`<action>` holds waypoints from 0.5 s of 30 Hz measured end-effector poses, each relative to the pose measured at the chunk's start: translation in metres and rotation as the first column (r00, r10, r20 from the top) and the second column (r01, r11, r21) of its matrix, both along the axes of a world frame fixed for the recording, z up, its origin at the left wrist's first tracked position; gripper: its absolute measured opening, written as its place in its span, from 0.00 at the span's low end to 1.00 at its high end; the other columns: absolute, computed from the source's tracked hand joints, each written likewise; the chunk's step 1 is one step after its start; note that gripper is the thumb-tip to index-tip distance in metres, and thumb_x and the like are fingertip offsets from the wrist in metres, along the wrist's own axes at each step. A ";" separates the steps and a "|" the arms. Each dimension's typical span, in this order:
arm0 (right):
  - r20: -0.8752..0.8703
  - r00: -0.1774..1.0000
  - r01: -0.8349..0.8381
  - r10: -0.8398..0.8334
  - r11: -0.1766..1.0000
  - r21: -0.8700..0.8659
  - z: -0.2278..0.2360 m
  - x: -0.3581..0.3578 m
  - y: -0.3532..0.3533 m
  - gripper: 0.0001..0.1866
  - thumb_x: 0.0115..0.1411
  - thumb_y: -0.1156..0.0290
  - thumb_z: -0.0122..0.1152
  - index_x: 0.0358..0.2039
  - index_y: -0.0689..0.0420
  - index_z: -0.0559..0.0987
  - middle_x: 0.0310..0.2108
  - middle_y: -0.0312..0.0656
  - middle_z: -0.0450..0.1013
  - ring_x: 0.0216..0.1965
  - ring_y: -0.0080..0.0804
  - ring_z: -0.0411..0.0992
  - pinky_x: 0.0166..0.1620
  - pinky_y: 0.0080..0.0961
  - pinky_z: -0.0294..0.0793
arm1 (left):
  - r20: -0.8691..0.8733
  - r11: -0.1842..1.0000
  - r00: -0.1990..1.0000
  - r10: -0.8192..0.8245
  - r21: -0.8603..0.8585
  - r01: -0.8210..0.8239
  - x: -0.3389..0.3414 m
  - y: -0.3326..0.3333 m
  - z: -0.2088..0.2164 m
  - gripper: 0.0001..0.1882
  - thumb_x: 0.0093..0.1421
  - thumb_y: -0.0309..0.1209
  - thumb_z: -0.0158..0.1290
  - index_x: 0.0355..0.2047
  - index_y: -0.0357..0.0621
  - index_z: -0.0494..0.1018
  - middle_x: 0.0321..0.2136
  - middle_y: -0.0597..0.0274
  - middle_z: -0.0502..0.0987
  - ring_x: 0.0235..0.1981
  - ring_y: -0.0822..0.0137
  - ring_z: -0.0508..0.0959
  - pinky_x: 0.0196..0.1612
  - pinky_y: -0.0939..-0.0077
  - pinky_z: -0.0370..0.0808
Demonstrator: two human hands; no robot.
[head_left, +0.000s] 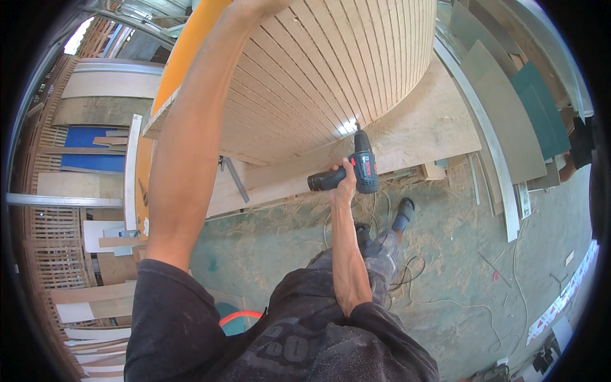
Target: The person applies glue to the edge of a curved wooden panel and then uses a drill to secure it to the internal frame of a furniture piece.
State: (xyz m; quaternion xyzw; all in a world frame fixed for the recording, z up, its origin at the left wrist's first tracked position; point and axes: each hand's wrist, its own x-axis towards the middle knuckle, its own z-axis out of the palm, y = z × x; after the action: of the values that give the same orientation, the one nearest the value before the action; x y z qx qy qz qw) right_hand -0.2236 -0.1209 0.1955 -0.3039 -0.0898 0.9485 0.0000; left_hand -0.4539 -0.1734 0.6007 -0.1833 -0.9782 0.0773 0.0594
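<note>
My right hand (344,183) is wrapped round the grip of a dark blue and black cordless drill (365,167). The drill points away from me at the lower edge of a large curved wooden panel (331,70), scored with rows of parallel grooves. Its work light makes a bright spot on the panel by the bit; whether the bit is in the wood I cannot make out. Stretched far forward, my left arm ends at the top edge of the picture, where my left hand (261,6) is by the panel's upper left side, its fingers cut off from view.
Under the panel lies a pale wooden board (426,127) dusted with shavings, a metal-bladed tool (237,180) on it. Sheets (503,108) lean at right; stacked boards (105,111) fill the left. Cables (464,307) trail over the sawdust-covered floor. Another person's arm (568,169) shows far right.
</note>
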 end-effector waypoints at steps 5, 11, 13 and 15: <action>0.014 1.000 0.001 -0.001 1.000 0.001 0.000 -0.001 0.004 0.08 0.61 0.70 0.67 0.37 0.54 0.76 0.29 0.35 0.73 0.30 0.27 0.74 0.38 0.28 0.76 | -0.003 1.000 1.000 0.017 -0.019 -0.017 0.003 0.009 -0.001 0.23 0.65 0.42 0.46 0.48 0.40 0.82 0.46 0.39 0.81 0.50 0.44 0.81 0.53 0.56 0.76; -0.011 1.000 -0.009 0.009 0.999 -0.040 -0.002 -0.002 0.004 0.08 0.61 0.70 0.67 0.37 0.55 0.76 0.29 0.35 0.73 0.30 0.27 0.74 0.39 0.28 0.76 | 0.008 0.999 0.999 0.039 0.007 -0.039 0.012 0.016 0.004 0.23 0.66 0.42 0.46 0.48 0.40 0.82 0.46 0.39 0.81 0.51 0.44 0.81 0.53 0.56 0.76; -0.009 1.000 -0.011 0.011 1.000 -0.022 -0.002 -0.001 0.005 0.08 0.61 0.70 0.67 0.37 0.55 0.76 0.29 0.34 0.73 0.30 0.27 0.74 0.39 0.28 0.76 | 0.017 0.999 0.999 0.050 0.011 -0.050 0.015 0.019 0.005 0.23 0.65 0.42 0.46 0.48 0.40 0.82 0.47 0.39 0.81 0.51 0.45 0.81 0.53 0.56 0.76; -0.008 1.000 -0.018 0.018 1.000 -0.022 -0.002 -0.001 0.004 0.08 0.61 0.70 0.67 0.37 0.55 0.76 0.29 0.34 0.73 0.31 0.27 0.74 0.39 0.28 0.75 | 0.013 0.998 0.998 0.058 0.024 -0.058 0.012 0.016 0.002 0.22 0.65 0.41 0.46 0.48 0.40 0.82 0.47 0.40 0.81 0.51 0.45 0.81 0.53 0.56 0.76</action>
State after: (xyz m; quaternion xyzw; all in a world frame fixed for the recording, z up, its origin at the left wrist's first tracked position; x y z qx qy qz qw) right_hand -0.2245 -0.1166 0.1936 -0.2993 -0.0821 0.9506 -0.0115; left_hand -0.4418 -0.1575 0.6031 -0.1547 -0.9843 0.0661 0.0535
